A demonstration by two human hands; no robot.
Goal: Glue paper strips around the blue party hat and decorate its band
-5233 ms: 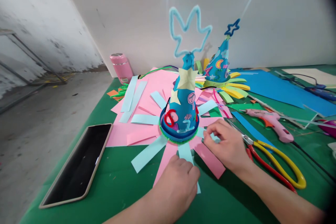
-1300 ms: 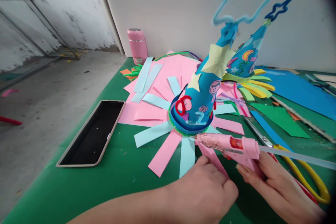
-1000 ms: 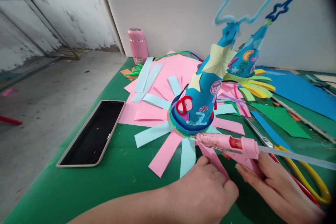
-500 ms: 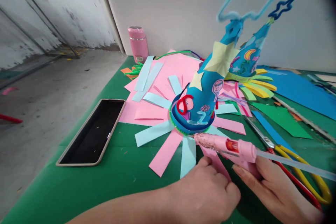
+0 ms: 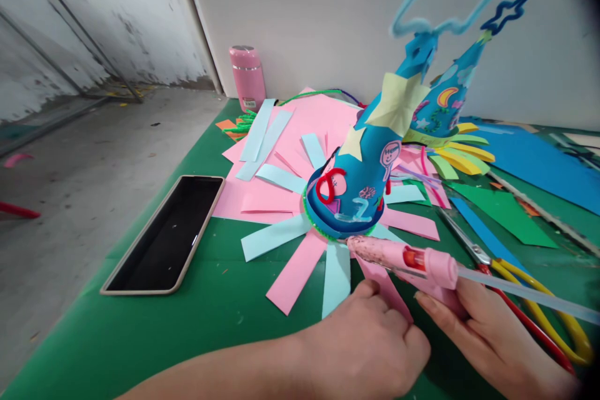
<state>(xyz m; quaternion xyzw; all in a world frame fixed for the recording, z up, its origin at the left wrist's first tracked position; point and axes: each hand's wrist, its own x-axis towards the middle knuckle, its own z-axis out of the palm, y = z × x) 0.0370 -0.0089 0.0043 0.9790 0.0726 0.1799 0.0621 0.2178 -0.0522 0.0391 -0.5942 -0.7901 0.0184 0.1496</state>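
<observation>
A blue paper party hat [image 5: 368, 165], decorated with stars and stickers, leans to the right, with a green fuzzy trim [image 5: 319, 225] around its base. Pink and light-blue paper strips fan out from that base. My right hand [image 5: 492, 331] grips a pink hot glue gun [image 5: 403, 259], whose tip touches the lower edge of the base. A clear glue stick [image 5: 525, 292] sticks out of its back. Below the gun, my left hand [image 5: 365, 344] is closed at a pink paper strip [image 5: 382, 284]; its fingertips are partly hidden.
A phone [image 5: 164, 237] lies at left, a pink bottle [image 5: 247, 78] stands at the back. Scissors [image 5: 478, 255] with red and yellow handles lie at right, near green paper [image 5: 509, 212] and blue paper [image 5: 544, 162]. A second blue hat [image 5: 447, 97] stands behind, against the wall.
The upper part of the hat has tipped very slightly to the right. Both hands and the glue gun are practically still.
</observation>
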